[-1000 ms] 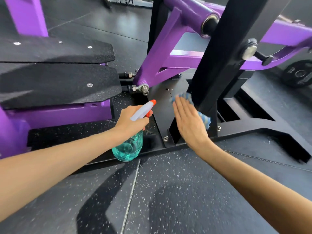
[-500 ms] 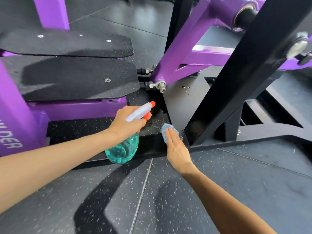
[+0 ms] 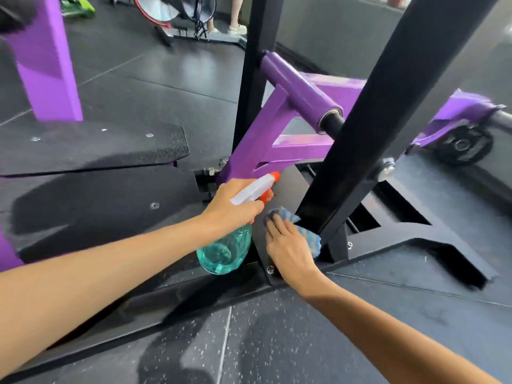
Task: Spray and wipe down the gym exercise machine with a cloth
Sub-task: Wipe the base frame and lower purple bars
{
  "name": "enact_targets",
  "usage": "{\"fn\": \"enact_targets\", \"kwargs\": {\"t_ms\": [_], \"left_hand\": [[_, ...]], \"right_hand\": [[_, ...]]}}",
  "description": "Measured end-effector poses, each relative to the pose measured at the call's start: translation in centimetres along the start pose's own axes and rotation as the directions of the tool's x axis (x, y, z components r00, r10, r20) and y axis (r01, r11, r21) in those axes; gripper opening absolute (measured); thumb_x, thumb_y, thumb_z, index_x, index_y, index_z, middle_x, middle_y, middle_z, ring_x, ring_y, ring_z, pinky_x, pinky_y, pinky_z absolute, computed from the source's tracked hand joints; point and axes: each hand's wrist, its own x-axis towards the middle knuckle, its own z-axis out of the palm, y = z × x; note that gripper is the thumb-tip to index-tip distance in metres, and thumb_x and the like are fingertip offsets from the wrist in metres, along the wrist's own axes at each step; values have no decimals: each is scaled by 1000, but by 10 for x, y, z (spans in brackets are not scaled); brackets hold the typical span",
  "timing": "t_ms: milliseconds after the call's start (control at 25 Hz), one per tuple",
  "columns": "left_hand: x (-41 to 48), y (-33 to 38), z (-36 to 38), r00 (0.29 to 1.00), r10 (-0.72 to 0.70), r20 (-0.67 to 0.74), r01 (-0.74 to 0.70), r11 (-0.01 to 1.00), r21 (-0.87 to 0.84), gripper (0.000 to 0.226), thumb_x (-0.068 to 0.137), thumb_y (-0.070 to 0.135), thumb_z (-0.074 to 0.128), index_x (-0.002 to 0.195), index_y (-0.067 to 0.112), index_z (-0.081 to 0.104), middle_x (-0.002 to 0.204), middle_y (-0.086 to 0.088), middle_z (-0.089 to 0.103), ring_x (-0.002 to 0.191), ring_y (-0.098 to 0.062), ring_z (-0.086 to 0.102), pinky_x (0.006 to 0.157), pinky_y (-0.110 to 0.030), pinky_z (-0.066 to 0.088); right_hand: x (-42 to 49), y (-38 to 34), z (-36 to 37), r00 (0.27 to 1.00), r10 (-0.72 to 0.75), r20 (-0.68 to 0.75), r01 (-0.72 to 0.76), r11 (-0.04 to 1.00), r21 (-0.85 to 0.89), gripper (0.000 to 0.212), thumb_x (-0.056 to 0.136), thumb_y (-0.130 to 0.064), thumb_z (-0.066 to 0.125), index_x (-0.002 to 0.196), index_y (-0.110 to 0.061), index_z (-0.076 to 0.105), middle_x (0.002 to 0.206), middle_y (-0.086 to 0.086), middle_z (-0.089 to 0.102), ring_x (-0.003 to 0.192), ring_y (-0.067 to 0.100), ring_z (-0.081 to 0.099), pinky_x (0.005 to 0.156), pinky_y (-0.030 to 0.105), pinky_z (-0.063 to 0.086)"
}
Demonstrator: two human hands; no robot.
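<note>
Head: right hand [image 3: 288, 250] presses cloth [image 3: 306, 236] on base plate [image 3: 288, 187], prob. flat.

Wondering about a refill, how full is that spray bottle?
Partly full: teal liquid pools in the lower bulb of the spray bottle held in the left hand.

spray bottle [image 3: 225, 249] left of cloth [image 3: 306, 234] | cloth on base plate [image 3: 288, 187] | post [image 3: 357, 151] right of cloth
</note>
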Motion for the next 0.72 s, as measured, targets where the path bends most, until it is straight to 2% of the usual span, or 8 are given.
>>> {"fn": "enact_targets", "kwargs": {"t_ms": [80,120,200,320,440,520,640,720], "left_hand": [[7,20,-2,999,22,23,-22,1000,9,28,77,-8,53,85,12,70,90,-12,71,50,-6,50,49,-14,41],[13,31,-5,999,33,30,-34,999,16,29,77,-7,53,90,11,72,89,-14,71,50,-7,50,49,-16,42],[23,61,-11,997,75,28,-76,997,21,27,75,-1,53,88,13,71,83,-17,70,50,-9,51,51,-19,43],[33,118,-27,985,173,12,-171,983,-68,28,75,2,52,88,18,70,78,-14,69,54,-13,54,56,-23,46],[37,172,-36,969,247,-33,-249,964,-99,32,81,0,53,93,26,69,67,-1,63,60,-14,53,59,-27,50],[41,207,-42,943,324,-76,-330,941,-71,19,83,4,53,90,16,66,74,-7,62,66,-19,54,66,-37,50],[40,246,-58,918,387,-89,-393,917,-65,20,79,7,52,93,9,67,85,-12,66,60,-16,53,61,-35,47],[39,264,-65,923,376,-78,-382,920,-90,21,75,7,52,88,11,68,84,-15,67,53,-13,51,55,-30,45]], "right_hand": [[-1,38,-36,998,-50,37,57,975,-214,50,100,-17,35,145,4,28,155,24,15,144,40,7,117,44,8],[-4,55,-51,998,-49,30,56,961,-271,49,101,-16,29,146,4,26,155,24,13,144,40,5,117,44,7],[-16,82,-74,991,-21,-130,-24,942,-336,48,97,-14,26,141,0,40,152,17,30,142,34,23,117,40,16],[-25,126,-125,940,54,-337,-177,921,-347,46,83,-25,51,125,-10,62,133,6,57,128,26,49,112,42,18],[-25,174,-183,878,45,-477,-238,905,-353,44,79,-22,59,121,-7,64,127,9,61,125,29,51,115,48,6],[-25,210,-233,824,36,-566,-281,893,-352,40,82,-19,52,119,-9,66,125,7,63,123,27,54,114,46,2],[-20,286,-322,677,79,-732,-379,890,-254,33,85,-12,48,111,-15,70,115,3,68,111,24,62,115,43,13],[-26,311,-366,619,124,-776,-342,932,-124,27,76,-9,49,89,-16,72,96,0,71,94,23,65,115,39,15]]}}
